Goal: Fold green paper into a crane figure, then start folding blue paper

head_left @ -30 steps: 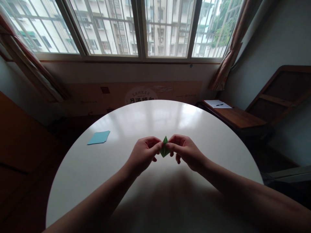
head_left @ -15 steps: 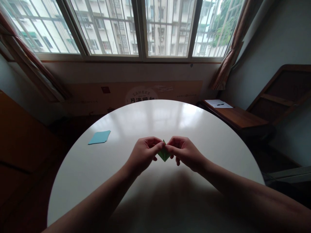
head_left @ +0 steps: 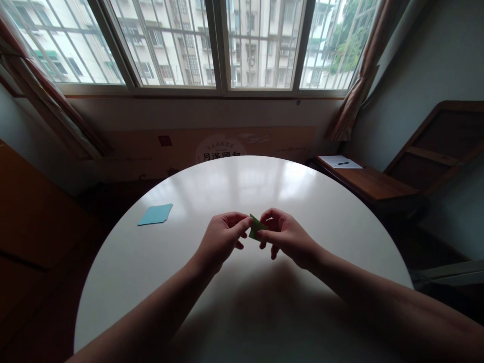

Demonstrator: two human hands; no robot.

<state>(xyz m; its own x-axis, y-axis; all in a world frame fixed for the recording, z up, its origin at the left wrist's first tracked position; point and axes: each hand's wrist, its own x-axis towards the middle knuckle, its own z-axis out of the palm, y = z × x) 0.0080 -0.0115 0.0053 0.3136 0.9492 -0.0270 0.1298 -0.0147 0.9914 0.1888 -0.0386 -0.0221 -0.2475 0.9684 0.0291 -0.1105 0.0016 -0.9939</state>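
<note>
A small folded piece of green paper (head_left: 256,227) is held above the white table, between my two hands. My left hand (head_left: 223,236) pinches its left edge between thumb and fingertips. On the other side, my right hand (head_left: 288,234) grips the paper with the thumb in front and fingers behind. The fingers cover part of the folds, so its full shape is hidden. Away to the left lies a small stack of light blue paper sheets (head_left: 155,214), touched by neither hand.
The round white table (head_left: 124,282) fills the middle of the view. To the right stands a wooden side table (head_left: 385,182) bearing white paper (head_left: 335,161) and a pen (head_left: 343,163). Behind are a printed board (head_left: 264,143) and a barred window (head_left: 260,45).
The green paper has turned from an upright diamond to a tilted, narrower shape. My right hand's fingers have shifted slightly up and left around it; my left hand has barely moved.
</note>
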